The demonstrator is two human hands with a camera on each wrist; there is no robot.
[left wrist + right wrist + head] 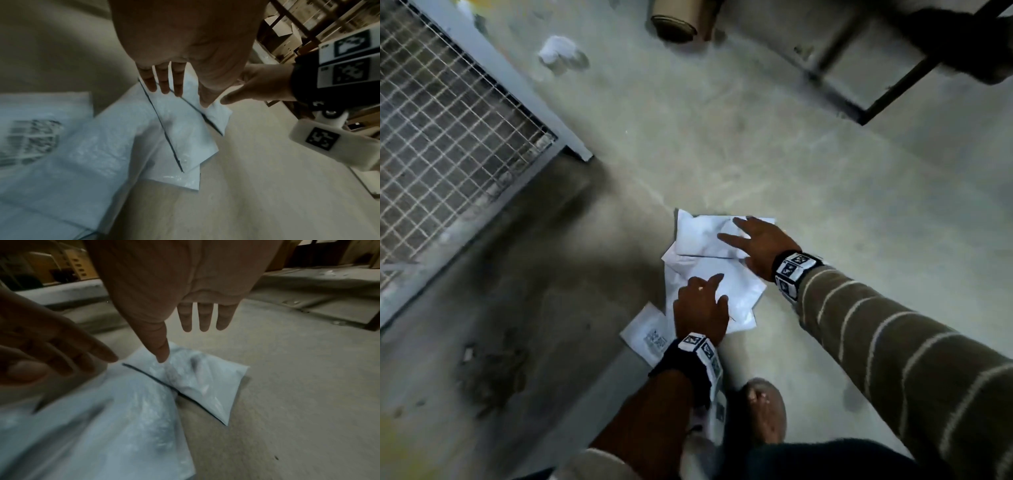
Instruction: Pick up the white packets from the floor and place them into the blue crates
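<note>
Several flat white packets (709,270) in glossy, crinkled plastic with dark edge lines, overlapping in a loose pile on the concrete floor (825,192); one at the pile's near-left edge shows a printed label (654,337). Left hand (700,310) spread flat over the near packets, fingers straight, gripping nothing. Right hand (760,245) likewise wide over the far packet, thumb tip touching its plastic, remaining fingers straight; a further white lump (558,51) well apart, beside a mesh panel (448,113).
</note>
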